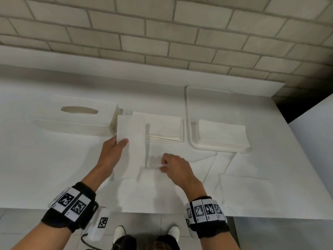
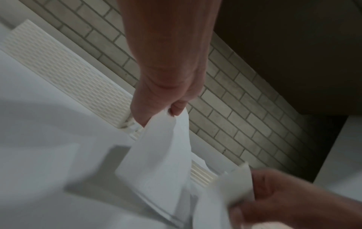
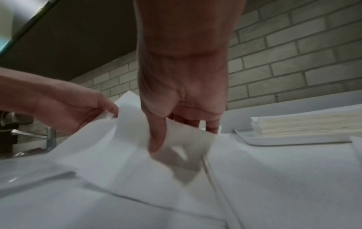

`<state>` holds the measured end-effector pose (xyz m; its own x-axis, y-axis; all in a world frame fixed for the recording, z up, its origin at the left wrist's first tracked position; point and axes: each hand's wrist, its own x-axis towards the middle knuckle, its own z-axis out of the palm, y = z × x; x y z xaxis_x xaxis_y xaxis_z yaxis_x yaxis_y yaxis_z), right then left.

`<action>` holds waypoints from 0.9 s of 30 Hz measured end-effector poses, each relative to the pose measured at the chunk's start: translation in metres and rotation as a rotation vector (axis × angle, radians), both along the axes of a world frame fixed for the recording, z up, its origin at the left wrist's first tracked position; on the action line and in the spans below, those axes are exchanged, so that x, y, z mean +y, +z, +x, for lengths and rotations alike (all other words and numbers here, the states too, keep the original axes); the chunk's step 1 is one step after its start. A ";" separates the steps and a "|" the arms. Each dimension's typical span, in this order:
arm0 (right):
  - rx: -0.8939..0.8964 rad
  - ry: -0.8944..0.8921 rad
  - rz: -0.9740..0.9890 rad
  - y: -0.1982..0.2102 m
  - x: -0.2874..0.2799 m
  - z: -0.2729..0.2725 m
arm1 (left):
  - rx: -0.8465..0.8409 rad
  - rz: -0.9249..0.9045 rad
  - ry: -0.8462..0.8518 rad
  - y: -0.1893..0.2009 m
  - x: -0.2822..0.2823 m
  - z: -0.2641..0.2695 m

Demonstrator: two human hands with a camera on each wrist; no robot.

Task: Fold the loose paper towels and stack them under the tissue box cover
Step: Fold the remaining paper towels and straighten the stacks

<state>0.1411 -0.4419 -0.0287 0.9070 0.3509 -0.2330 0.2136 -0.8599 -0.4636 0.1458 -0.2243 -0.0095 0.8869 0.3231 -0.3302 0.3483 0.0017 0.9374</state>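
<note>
A loose white paper towel (image 1: 133, 150) is lifted off the counter, held between both hands. My left hand (image 1: 121, 142) pinches its far left corner, just right of the ribbed white tissue box cover (image 1: 79, 120). My right hand (image 1: 163, 166) pinches its near right edge, thumb in front. The left wrist view shows the towel (image 2: 162, 155) hanging from my left hand (image 2: 170, 112), with the cover (image 2: 68, 74) behind. From the right wrist, my right hand (image 3: 162, 139) grips the sheet (image 3: 117, 147). A stack of folded towels (image 1: 164, 129) lies right of the cover.
A white tray (image 1: 189, 123) at the right holds another stack of folded towels (image 1: 223, 136). More loose sheets (image 1: 243, 188) lie flat on the white counter (image 1: 45, 168) at the near right. A brick wall runs behind. A tap (image 3: 50, 137) stands at the left.
</note>
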 end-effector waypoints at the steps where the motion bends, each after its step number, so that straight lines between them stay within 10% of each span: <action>1: -0.018 -0.058 0.076 0.008 -0.001 0.001 | -0.012 -0.003 0.002 0.002 0.000 0.000; 7: -0.014 -0.412 0.920 0.072 -0.009 0.005 | -0.061 -0.084 -0.025 0.018 -0.016 0.007; 10: 0.009 -0.518 1.041 0.072 -0.012 0.006 | -0.002 -0.209 -0.153 0.032 -0.042 0.009; 14: -0.024 -0.661 0.882 0.042 -0.015 0.005 | 0.110 -0.464 -0.342 0.037 -0.081 0.003; 18: 0.005 -0.729 0.786 0.025 -0.039 0.005 | 0.042 -0.148 -0.381 0.024 -0.107 -0.002; 27: 0.083 -0.123 -0.235 -0.015 -0.089 -0.006 | 0.018 -0.016 -0.142 0.009 -0.071 0.014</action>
